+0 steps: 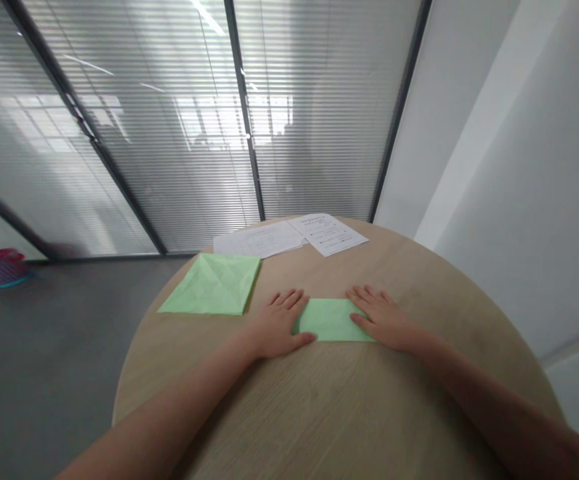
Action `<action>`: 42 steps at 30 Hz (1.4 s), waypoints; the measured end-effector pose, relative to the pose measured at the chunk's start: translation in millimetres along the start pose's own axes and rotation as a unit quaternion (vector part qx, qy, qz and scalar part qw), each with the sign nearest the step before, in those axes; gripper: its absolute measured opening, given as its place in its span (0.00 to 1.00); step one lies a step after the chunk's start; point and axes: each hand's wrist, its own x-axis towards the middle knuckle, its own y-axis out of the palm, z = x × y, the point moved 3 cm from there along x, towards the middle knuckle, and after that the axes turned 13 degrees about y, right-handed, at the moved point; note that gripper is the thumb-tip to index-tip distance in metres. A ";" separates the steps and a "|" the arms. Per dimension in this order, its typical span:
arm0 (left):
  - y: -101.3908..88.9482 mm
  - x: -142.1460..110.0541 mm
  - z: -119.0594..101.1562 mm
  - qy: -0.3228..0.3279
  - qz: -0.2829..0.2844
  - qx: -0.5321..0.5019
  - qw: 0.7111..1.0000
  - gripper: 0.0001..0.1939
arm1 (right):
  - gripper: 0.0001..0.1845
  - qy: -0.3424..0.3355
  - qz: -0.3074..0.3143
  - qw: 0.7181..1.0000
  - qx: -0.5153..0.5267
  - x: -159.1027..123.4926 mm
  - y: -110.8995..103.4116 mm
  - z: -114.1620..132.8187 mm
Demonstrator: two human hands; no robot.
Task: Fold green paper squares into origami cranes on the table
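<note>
I see two printed white sheets (pixel 328 233) at the far edge, but their writing is too small for me to read. The table (pixel 334 413) is round, of pale wood, near glass panels with blinds (pixel 189 193); a basket (pixel 2 268) stands on the grey floor (pixel 64 353). The strip of green paper (pixel 333 320) lies flat between the left hand (pixel 280 325) and the right hand (pixel 383 320), both open, palms down, pressing its ends. Other green sheets (pixel 214 285) lie on the left.

Rounded table (pixel 319 413) | green paper strip (pixel 333 321) | creased green paper (pixel 214 285) | printed sheets (pixel 327 233)
</note>
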 end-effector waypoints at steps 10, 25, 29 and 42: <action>-7.7 2.1 4.1 -0.006 -0.073 -0.047 0.996 0.37 | 0.21 0.019 -0.053 0.992 0.110 6.8 -7.9 -2.2; -5.6 19.6 -12.9 0.038 -0.104 -0.020 0.994 0.40 | 0.08 -0.034 -0.073 0.957 0.278 15.3 -2.4 -14.1; -11.7 21.3 -7.3 0.001 -0.135 -0.054 0.989 0.39 | 0.13 -0.036 -0.067 0.925 0.373 17.2 -3.4 -18.4; -24.2 11.7 24.4 -0.153 -0.312 -0.449 0.823 0.16 | 0.28 0.022 0.138 0.809 0.571 4.9 -9.4 -9.1</action>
